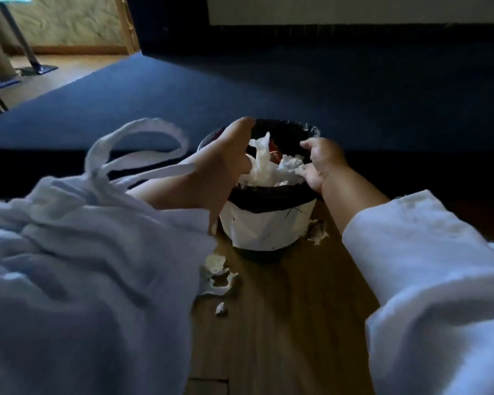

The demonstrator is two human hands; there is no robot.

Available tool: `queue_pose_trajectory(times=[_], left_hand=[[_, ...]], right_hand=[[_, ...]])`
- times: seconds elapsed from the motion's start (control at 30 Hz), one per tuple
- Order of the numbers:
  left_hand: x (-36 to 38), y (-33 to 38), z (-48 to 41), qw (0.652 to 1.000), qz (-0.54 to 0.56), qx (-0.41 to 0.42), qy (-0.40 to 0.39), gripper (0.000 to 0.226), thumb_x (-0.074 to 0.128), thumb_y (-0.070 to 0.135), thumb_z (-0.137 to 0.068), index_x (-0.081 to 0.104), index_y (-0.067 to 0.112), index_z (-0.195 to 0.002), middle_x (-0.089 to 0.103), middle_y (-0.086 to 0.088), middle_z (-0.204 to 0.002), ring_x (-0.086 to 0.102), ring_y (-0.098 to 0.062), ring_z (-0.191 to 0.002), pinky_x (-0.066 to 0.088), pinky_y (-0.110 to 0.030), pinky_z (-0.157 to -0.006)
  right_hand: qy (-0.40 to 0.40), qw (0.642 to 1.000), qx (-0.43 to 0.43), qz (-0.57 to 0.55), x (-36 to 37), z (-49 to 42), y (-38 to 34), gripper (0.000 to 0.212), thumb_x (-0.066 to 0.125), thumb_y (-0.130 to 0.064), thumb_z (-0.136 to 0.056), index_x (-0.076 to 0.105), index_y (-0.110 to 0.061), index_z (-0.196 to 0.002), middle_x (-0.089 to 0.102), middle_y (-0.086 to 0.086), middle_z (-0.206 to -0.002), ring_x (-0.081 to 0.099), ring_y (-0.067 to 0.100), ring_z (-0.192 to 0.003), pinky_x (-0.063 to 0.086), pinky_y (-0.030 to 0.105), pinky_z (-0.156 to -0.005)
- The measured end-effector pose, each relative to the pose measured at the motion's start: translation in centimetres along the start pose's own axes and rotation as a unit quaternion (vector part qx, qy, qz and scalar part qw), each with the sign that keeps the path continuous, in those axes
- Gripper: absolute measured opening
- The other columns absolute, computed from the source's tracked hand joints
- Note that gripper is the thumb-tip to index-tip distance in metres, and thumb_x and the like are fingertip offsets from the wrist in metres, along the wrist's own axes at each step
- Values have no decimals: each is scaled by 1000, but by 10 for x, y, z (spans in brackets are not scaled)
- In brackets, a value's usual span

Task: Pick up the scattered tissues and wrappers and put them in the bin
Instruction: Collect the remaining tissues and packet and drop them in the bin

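Nearest are two big white sleeves (83, 266), loose and floppy, one on each arm. Between them is the wooden floor (268, 337). A tiny scrap (221, 308) lies on it, and just past that, toward 12 o'clock, a crumpled tissue (217, 276) with a hole in it. Another small tissue (317, 232) sits touching the bin's bottom, at its 4 o'clock side. These probably still need picking up.

Next comes the bin (268, 223), with a dark bag (268, 196) folded over its rim. It is full of white tissues (265, 166).

The left hand (228, 158) rests at the rim's 9 o'clock side, fingers reaching over the edge, likely to hold the bin steady. I cannot tell if they grip anything. The right hand (322, 163) is at 3 o'clock, fingers curled and pressing on the tissues, maybe pushing them down to make room.

Farthest is a dark blue bed (268, 89).
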State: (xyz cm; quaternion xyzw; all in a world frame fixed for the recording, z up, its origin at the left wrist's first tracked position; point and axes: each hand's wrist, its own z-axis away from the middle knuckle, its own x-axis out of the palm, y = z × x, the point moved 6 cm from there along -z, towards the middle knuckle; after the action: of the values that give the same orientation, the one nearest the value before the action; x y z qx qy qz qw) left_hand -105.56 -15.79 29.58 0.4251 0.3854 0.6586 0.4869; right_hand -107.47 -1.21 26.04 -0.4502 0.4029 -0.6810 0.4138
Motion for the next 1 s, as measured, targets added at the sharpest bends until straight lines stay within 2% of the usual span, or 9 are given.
queue_pose_trajectory(times=[0.07, 0.17, 0.23, 0.37, 0.6, 0.7, 0.8, 0.9, 1.0], left_hand=[[-5, -12, 4, 998, -59, 16, -15, 49, 48, 25, -94, 38, 6, -138, 41, -16, -142, 43, -35, -128, 41, -33, -99], [-21, -33, 27, 995, -69, 75, -17, 24, 51, 21, -92, 57, 10, -113, 53, -11, -113, 57, -24, -98, 48, -27, -76], [-36, -59, 55, 986, -129, 93, -46, 11, 49, 20, -94, 59, 21, -92, 56, -4, -101, 55, -18, -96, 43, -27, -77], [-75, -135, 87, 979, -181, 48, -74, 32, 54, 22, -91, 51, 17, -123, 58, -4, -116, 56, -14, -100, 46, -23, -74], [-131, -237, 130, 979, -201, 20, -22, 31, 57, 17, -90, 54, 13, -120, 59, -6, -115, 53, -11, -94, 41, -23, -72], [-156, -279, 150, 974, -225, 34, -7, 31, 56, 20, -91, 53, 15, -121, 55, -1, -120, 53, -9, -100, 43, -13, -71], [-191, -320, 172, 971, -236, 47, 8, 28, 55, 28, -91, 52, 24, -118, 53, 3, -122, 55, -7, -106, 47, -16, -81], [-230, -343, 208, 948, -290, 110, 64, 41, 51, 49, -84, 54, 23, -116, 53, 7, -117, 52, -5, -111, 43, -24, -95], [-268, -351, 247, 907, -373, 156, 118, 59, 39, 55, -80, 54, 15, -120, 50, 6, -122, 43, -1, -116, 29, -12, -99]], right_hand=[[-20, 997, -75, 22, -3, 13, 1, 34, 40, -3, -93, 50, -6, -125, 59, 6, -101, 60, 19, -86, 48, 29, -69], [-8, 979, -186, 82, -13, 46, 12, 25, 41, -4, -92, 57, -23, -99, 56, -5, -93, 57, 13, -87, 50, 27, -74], [-13, 971, -204, 124, -18, 71, 29, 24, 44, -7, -92, 56, -27, -91, 57, -7, -94, 59, 16, -95, 52, 29, -78], [-53, 953, -175, 243, -22, 112, 77, 18, 42, -11, -96, 55, -18, -107, 56, -4, -97, 58, 14, -88, 51, 24, -72], [-175, 910, -106, 361, -33, 199, 203, 23, 47, 6, -87, 57, -12, -99, 54, -5, -86, 51, 0, -73, 42, 10, -66], [-241, 872, -83, 418, -44, 236, 283, 24, 53, -31, -82, 52, -22, -105, 49, -11, -102, 50, -5, -90, 40, 14, -81], [-304, 803, -99, 504, -51, 263, 353, 84, 38, -79, -67, 41, -23, -130, 36, -14, -128, 36, 2, -121, 29, 22, -107], [-300, 751, -180, 559, -51, 285, 399, 93, 40, -83, -66, 27, -28, -140, 30, -6, -147, 22, 13, -139, 16, 42, -116], [-261, 749, -217, 569, -38, 308, 418, 92, 27, -89, -65, 16, -34, -138, 32, 0, -149, 20, 19, -140, 12, 53, -114]])
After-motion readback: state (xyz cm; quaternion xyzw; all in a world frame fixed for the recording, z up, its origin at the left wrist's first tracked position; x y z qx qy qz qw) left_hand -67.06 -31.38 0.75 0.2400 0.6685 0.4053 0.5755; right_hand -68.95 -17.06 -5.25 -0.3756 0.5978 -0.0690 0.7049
